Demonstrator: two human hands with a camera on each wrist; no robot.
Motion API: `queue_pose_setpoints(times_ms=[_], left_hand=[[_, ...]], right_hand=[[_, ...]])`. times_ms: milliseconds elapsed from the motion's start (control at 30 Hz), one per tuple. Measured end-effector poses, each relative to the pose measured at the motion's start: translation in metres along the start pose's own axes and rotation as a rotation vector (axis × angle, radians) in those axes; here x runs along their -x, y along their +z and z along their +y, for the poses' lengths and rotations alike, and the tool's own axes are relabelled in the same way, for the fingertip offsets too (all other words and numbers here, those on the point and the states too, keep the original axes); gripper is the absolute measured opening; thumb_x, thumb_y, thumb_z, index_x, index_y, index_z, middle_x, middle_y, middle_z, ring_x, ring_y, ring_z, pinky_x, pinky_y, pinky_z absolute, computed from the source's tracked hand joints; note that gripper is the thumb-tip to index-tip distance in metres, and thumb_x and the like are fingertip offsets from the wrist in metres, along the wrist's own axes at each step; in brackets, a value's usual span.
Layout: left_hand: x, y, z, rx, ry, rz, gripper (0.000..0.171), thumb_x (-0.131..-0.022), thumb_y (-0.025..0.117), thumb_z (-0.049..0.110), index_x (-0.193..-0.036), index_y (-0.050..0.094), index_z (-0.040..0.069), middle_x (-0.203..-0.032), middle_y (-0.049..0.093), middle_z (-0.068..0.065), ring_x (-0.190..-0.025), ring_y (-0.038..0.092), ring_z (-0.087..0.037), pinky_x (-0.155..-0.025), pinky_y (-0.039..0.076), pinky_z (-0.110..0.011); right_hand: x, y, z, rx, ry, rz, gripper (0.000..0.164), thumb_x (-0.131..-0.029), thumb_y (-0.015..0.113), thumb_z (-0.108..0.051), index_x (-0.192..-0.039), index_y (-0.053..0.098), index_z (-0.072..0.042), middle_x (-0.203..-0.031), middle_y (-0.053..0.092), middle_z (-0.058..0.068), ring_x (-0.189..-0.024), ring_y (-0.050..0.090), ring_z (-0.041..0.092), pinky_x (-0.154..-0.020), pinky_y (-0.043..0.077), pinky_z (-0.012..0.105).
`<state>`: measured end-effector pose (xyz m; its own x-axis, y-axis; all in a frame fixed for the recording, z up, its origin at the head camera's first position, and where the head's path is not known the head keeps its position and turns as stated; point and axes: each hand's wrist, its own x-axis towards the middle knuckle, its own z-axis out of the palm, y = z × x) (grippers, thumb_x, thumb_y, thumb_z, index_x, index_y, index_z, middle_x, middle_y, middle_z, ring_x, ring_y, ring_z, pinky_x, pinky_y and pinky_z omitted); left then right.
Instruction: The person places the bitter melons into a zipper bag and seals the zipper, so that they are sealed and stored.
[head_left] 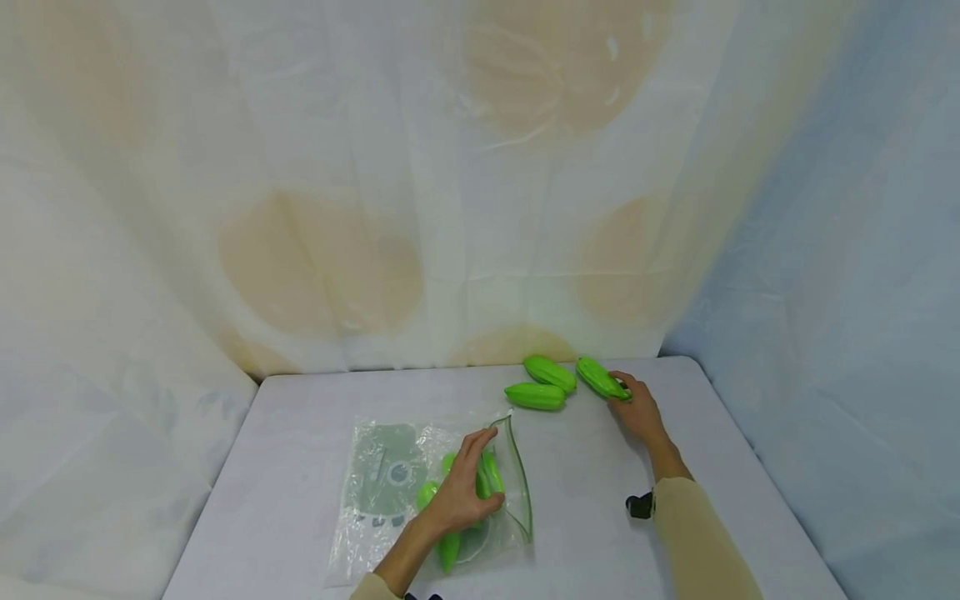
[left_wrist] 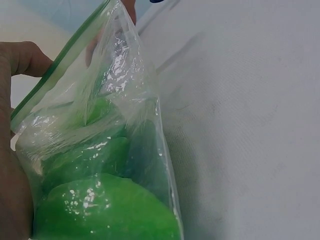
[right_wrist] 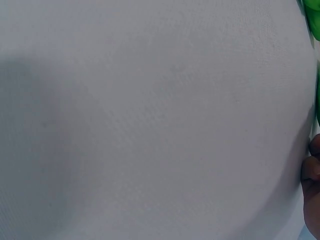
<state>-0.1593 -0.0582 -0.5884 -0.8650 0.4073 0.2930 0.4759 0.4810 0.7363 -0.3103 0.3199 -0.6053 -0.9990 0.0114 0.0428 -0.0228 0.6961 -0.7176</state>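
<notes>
My left hand [head_left: 461, 492] lies over a clear zip bag [head_left: 517, 500] and holds its mouth, thumb and fingers spread apart along the green-edged opening. Through the film of the bag [left_wrist: 120, 65] in the left wrist view, several green vegetables [left_wrist: 105, 210] show. Farther back on the right, my right hand [head_left: 637, 408] pinches the near end of a ridged, elongated green vegetable [head_left: 597, 377]. Only curled fingertips of that hand [right_wrist: 312, 175] appear at the edge of the right wrist view; its grip is mostly out of frame there.
Two similar green vegetables [head_left: 550, 372] lie together near the back edge of the white table [head_left: 300, 450], left of the right hand. Pale curtains with tan spots hang behind the table [head_left: 322, 267], and sheeting [head_left: 847, 333] closes in the sides.
</notes>
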Motion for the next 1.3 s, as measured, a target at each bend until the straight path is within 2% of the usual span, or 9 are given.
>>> queue_pose_setpoints(times_ms=[167,600,833,1100,1300], left_hand=[[0.0,0.0,0.0,-0.002,-0.003,-0.002,0.098,-0.077,0.071,0.026,-0.161,0.02,0.026,-0.156,0.03,-0.002,-0.142,0.037,-0.025,-0.11,0.039,-0.056],[-0.001,0.0,0.001,0.005,-0.015,-0.007,0.1,-0.076,0.073,0.024,-0.161,0.019,0.026,-0.156,0.03,-0.002,-0.143,0.036,-0.026,-0.11,0.039,-0.057],[-0.002,0.001,0.001,0.002,-0.011,-0.005,0.1,-0.076,0.073,0.024,-0.161,0.021,0.022,-0.156,0.03,-0.003,-0.143,0.037,-0.028,-0.109,0.039,-0.057],[-0.001,0.001,0.003,0.032,-0.038,-0.017,0.1,-0.076,0.073,0.022,-0.16,0.02,0.03,-0.157,0.028,0.0,-0.145,0.033,-0.025,-0.11,0.038,-0.057],[-0.001,0.0,0.003,0.004,-0.019,-0.011,0.099,-0.077,0.073,0.025,-0.161,0.019,0.027,-0.156,0.029,-0.002,-0.143,0.036,-0.027,-0.109,0.04,-0.058]], right_hand=[[0.002,0.0,-0.001,-0.001,0.016,0.012,0.054,-0.1,0.061,-0.015,-0.151,0.042,-0.015,-0.143,0.044,0.026,-0.132,0.042,0.045,-0.108,0.033,0.063],[0.004,0.001,0.0,-0.022,0.068,0.023,0.055,-0.102,0.059,-0.023,-0.153,0.039,-0.018,-0.148,0.042,0.025,-0.138,0.038,0.045,-0.109,0.031,0.066],[0.004,-0.001,-0.002,-0.045,0.1,0.003,0.056,-0.101,0.059,-0.022,-0.154,0.039,-0.02,-0.15,0.04,0.023,-0.141,0.035,0.045,-0.111,0.028,0.066],[0.01,-0.002,-0.002,-0.062,0.067,0.009,0.055,-0.101,0.06,-0.023,-0.153,0.04,-0.019,-0.15,0.04,0.024,-0.14,0.036,0.045,-0.11,0.03,0.066],[0.014,-0.001,-0.003,-0.065,0.044,0.014,0.055,-0.102,0.06,-0.025,-0.153,0.04,-0.02,-0.15,0.041,0.023,-0.139,0.037,0.043,-0.109,0.034,0.063]])
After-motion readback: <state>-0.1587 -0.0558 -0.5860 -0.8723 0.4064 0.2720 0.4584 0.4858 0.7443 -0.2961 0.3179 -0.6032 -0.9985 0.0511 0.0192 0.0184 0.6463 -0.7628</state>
